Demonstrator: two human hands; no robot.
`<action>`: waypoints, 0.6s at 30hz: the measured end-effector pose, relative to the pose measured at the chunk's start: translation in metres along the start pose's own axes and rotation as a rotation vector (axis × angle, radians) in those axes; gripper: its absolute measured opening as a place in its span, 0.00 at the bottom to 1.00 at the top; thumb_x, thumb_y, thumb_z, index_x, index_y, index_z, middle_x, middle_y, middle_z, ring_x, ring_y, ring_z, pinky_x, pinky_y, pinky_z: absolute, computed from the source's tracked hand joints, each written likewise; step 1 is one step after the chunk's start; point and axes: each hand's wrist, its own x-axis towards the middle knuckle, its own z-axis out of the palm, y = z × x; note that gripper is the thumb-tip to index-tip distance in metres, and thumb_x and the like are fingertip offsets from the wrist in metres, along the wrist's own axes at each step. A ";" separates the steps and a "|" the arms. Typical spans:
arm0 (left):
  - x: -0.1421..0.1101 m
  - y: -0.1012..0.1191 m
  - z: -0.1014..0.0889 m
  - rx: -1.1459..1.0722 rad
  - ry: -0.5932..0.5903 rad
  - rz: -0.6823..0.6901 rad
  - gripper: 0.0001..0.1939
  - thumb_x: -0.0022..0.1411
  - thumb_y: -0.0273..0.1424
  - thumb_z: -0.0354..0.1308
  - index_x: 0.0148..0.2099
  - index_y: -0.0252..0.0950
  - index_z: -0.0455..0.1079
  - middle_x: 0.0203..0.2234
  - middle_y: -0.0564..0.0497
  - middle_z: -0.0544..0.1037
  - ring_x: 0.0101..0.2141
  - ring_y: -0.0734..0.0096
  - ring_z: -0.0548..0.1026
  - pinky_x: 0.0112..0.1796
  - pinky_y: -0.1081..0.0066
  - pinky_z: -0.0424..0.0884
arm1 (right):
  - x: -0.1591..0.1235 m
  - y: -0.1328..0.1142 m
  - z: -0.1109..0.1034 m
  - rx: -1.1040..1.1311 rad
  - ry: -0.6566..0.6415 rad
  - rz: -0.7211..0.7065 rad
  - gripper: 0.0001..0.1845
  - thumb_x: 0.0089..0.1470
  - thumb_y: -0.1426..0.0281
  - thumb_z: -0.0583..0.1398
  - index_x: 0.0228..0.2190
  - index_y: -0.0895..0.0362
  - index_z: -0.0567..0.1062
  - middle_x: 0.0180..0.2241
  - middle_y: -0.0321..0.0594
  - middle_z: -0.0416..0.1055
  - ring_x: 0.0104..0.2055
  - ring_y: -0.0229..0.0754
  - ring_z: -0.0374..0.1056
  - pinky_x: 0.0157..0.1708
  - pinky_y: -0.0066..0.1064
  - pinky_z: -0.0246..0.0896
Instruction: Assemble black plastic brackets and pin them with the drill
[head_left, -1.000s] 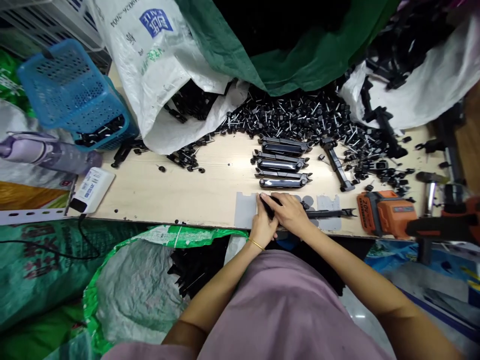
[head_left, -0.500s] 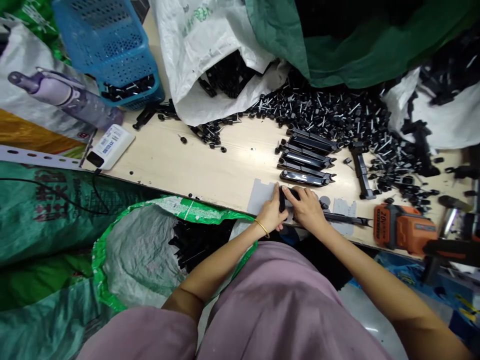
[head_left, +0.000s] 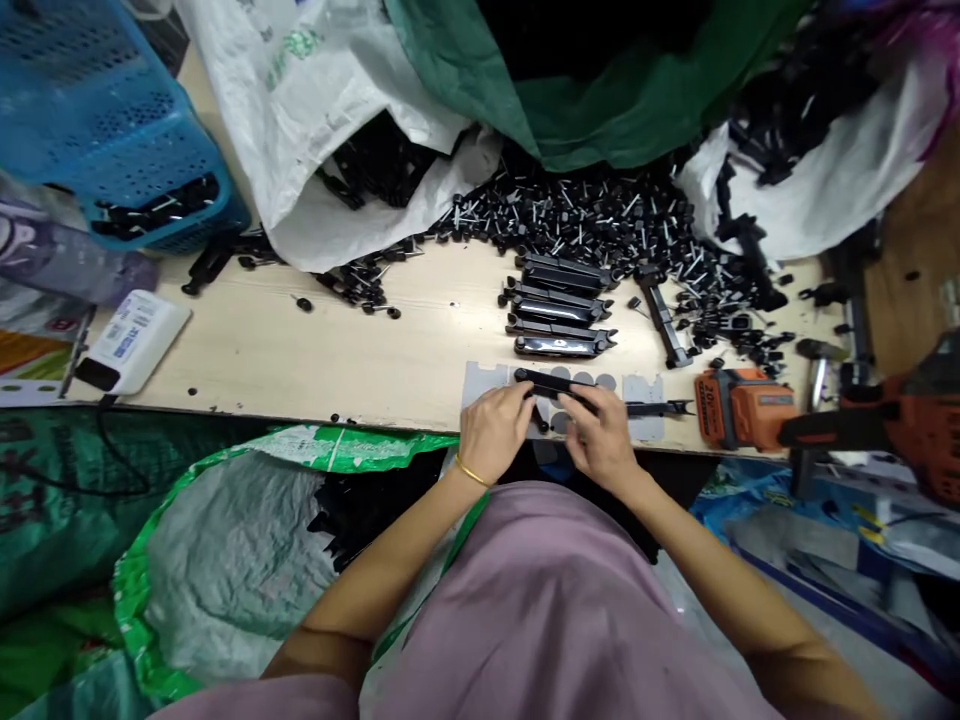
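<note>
A long black plastic bar [head_left: 551,383] lies level over a grey patch of the bench, with a rounded left end. My left hand [head_left: 493,432] is closed at that end, thumb and forefinger against the bar. My right hand [head_left: 606,438] has its curled fingers on the bar's right part, hiding some of it. Between the hands, a short black piece [head_left: 540,420] shows below the bar. Another black bar [head_left: 660,408], forked at its tip, extends to the right of my right hand. Several finished-looking black bars [head_left: 562,315] lie in a stack behind.
Small black parts with metal pins [head_left: 570,215] are heaped at the back. An orange battery pack [head_left: 742,408] and a power tool [head_left: 900,415] are at the right. A white device [head_left: 139,345] and a blue basket [head_left: 172,235] stand left. An open sack [head_left: 217,560] hangs below the bench edge.
The bar, upright between my hands before, now lies lengthwise across them. My hands have moved slightly apart. The whole view has shifted, so bench things appear farther left.
</note>
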 end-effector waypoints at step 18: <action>0.035 0.002 0.064 0.098 -0.021 0.523 0.26 0.62 0.22 0.44 0.62 0.31 0.54 0.51 0.41 0.68 0.52 0.60 0.64 0.53 0.59 0.59 | -0.040 0.068 0.010 -0.265 -0.132 -0.004 0.35 0.58 0.72 0.52 0.63 0.55 0.44 0.37 0.46 0.66 0.39 0.48 0.58 0.42 0.42 0.53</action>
